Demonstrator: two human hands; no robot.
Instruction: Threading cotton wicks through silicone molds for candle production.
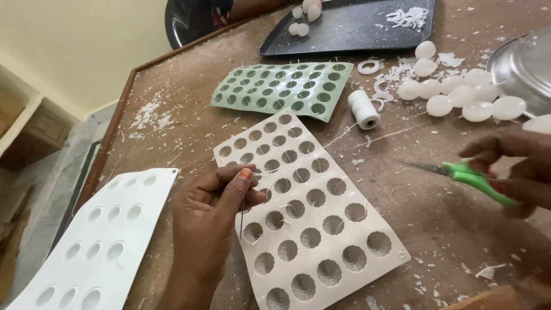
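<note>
Left hand [209, 215] pinching a thin needle [241, 221] over white silicone mould [321, 229], ridged round cavities strung with wicks, lying mid-table; right hand [513, 169] gripping green-handled scissors [468, 175]; bare worn wood between mould and scissors, table edge [117, 115] far left

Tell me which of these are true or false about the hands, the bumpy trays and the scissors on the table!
1. The right hand holds green-handled scissors. True.
2. The left hand rests over the green mould. False: it pinches a thin needle over the white silicone mould; the green silicone mould lies further back, untouched.
3. A spool of white thread lies between the green mould and the white wax balls. True.
4. The dark tray holds nothing. False: a few white balls and wax scraps lie on it.
5. The scissors are cutting the spool. False: they are held apart from it.
</note>
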